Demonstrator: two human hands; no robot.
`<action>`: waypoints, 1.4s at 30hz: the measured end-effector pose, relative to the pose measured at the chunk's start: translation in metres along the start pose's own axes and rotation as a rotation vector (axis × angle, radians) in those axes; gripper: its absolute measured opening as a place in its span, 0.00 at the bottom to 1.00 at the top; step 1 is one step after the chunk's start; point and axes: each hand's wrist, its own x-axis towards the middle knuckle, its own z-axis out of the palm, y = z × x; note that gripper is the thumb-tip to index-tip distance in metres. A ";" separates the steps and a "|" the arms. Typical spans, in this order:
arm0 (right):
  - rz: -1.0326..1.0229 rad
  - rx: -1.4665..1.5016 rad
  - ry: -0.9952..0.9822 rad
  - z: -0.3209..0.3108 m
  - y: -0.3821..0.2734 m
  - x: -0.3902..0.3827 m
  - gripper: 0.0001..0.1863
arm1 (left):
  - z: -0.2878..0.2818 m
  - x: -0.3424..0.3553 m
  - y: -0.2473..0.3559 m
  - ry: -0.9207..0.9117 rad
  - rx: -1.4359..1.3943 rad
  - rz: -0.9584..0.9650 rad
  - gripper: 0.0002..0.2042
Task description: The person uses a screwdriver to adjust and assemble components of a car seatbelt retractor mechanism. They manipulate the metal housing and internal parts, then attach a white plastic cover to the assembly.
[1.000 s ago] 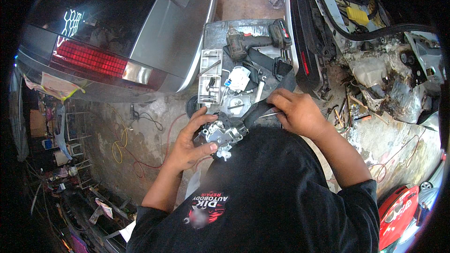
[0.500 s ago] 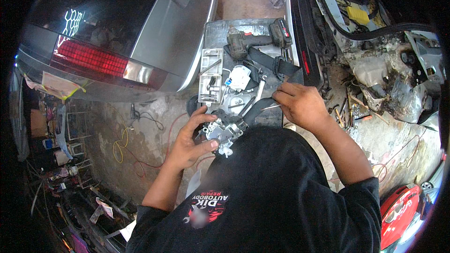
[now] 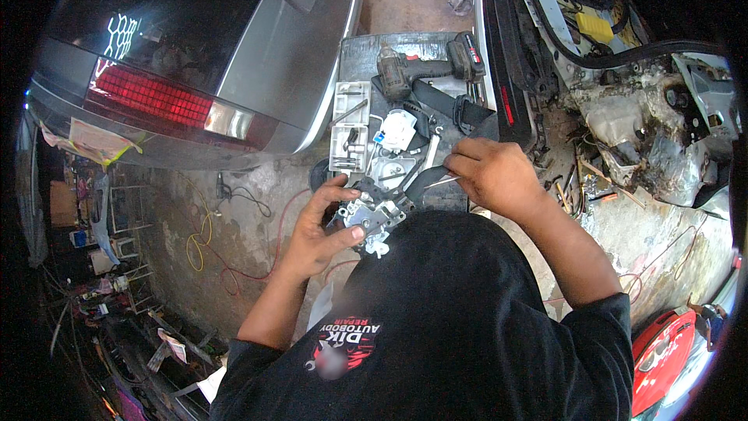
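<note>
In my left hand [image 3: 321, 230] is a silver metal latch mechanism [image 3: 371, 224], gripped between the thumb below and the fingers above. My right hand [image 3: 495, 177] pinches a thin metal rod-like tool [image 3: 441, 182], its tip pointing left toward the latch but apart from it; my fingers hide its other end. Just beyond the hands lie an open-end wrench [image 3: 432, 150], a white plastic part [image 3: 398, 130] with a blue connector, and a pale divided tray [image 3: 350, 157] of small metal pieces. Farther back, a cordless impact driver [image 3: 417, 70] rests on its side beside black webbing [image 3: 444, 100].
A silver car with a red tail light [image 3: 152, 97] stands at the left. To the right is an opened, dirty car body [image 3: 623, 109]. Red hose [image 3: 282, 230] and yellow cable [image 3: 201, 242] run over the concrete floor. A red panel [image 3: 662, 359] stands at lower right.
My right hand has moved a little left with the thin tool, bringing its tip closer to the latch. My left hand and the latch have barely shifted.
</note>
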 end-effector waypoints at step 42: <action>0.096 -0.006 0.042 0.001 0.007 0.002 0.10 | 0.008 0.012 0.014 0.000 -0.101 0.040 0.34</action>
